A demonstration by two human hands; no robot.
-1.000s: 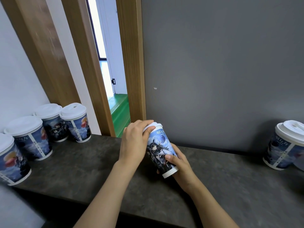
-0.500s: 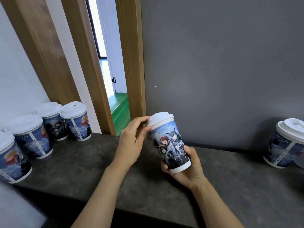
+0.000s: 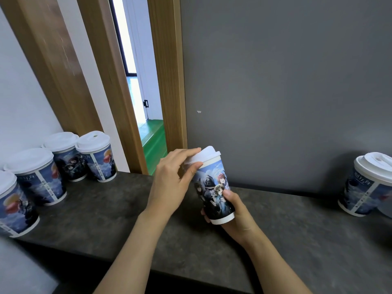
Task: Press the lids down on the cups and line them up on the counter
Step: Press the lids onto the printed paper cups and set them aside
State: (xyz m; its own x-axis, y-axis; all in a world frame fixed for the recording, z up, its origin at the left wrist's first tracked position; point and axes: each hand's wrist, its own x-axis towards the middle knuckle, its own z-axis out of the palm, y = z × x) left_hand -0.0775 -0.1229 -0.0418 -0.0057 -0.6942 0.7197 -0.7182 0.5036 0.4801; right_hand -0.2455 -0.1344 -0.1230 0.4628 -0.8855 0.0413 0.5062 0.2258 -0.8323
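My right hand [image 3: 232,211] grips the lower part of a printed paper cup [image 3: 214,187] and holds it slightly tilted above the dark counter [image 3: 106,213]. Its white lid [image 3: 204,157] sits on top. My left hand [image 3: 174,179] pinches the lid's left rim, fingers on top and thumb under the edge. Several lidded cups stand in a row at the left, the nearest to the doorway being the cup [image 3: 96,155]. One more lidded cup [image 3: 369,183] stands at the far right.
A grey wall [image 3: 275,81] rises directly behind the counter. A wooden door frame [image 3: 167,71] and an open doorway with a green floor lie behind the left cups. The counter's front edge runs across the lower frame.
The held cup was lifted and turned upright from a stronger tilt, rotating its print. My left hand came off the lid top, then closed again on the lid's left rim.
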